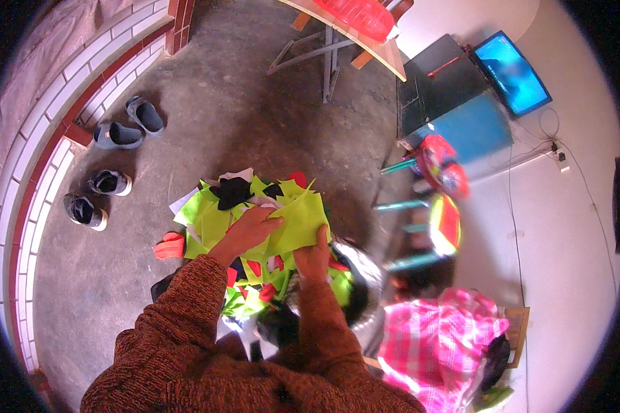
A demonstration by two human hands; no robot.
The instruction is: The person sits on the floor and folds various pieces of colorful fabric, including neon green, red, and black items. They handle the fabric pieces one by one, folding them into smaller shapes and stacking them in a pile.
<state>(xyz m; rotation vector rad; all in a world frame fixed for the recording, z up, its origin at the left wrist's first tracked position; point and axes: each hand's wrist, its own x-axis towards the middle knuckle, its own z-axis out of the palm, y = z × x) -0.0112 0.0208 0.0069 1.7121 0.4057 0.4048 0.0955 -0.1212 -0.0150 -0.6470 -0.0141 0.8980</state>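
Note:
A lime-green fabric piece [297,221] is spread between my hands above a heap of cloth scraps. My right hand [313,257] grips its near right edge, with the thumb lying on top. On the left side of the same piece, my left hand [250,233] is closed over the cloth, its fingertips partly hidden. Under and around them the heap of scraps [207,219] mixes lime-green, black, white and red pieces. A red scrap [170,246] sticks out at its left. By my right forearm, a shiny round basin [366,275] holds more green cloth.
Dark slippers [119,135] and a pair of shoes [86,210] stand on the left floor. A folding table [365,43] is ahead. At right are a cabinet [455,124], a lit screen [512,72], a teal-legged stool [413,263] and a pink plaid cloth [434,341].

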